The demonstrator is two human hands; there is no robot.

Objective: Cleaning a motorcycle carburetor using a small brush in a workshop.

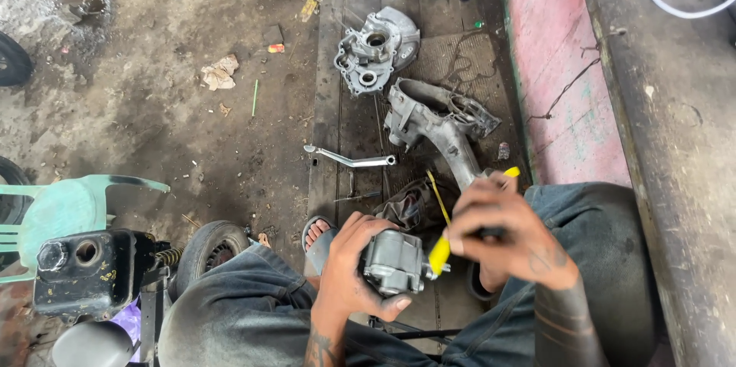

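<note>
My left hand (354, 263) grips a small grey metal engine part (393, 261) between my knees. My right hand (502, 229) is closed around a yellow-handled tool (440, 251), whose tip meets the right side of that part. I sit with dark jeans on both legs, and a sandalled foot (317, 233) shows just left of my left hand. A dark rag (415, 204) lies on the planks right behind the part.
On the wooden planks ahead lie a grey engine casing (431, 123), a round engine cover (376, 49) and a metal lever (349, 158). A green plastic chair (61, 210), a black fuel tank (88, 269) and a small tyre (207, 248) stand at left. A pink ledge (563, 68) runs along the right.
</note>
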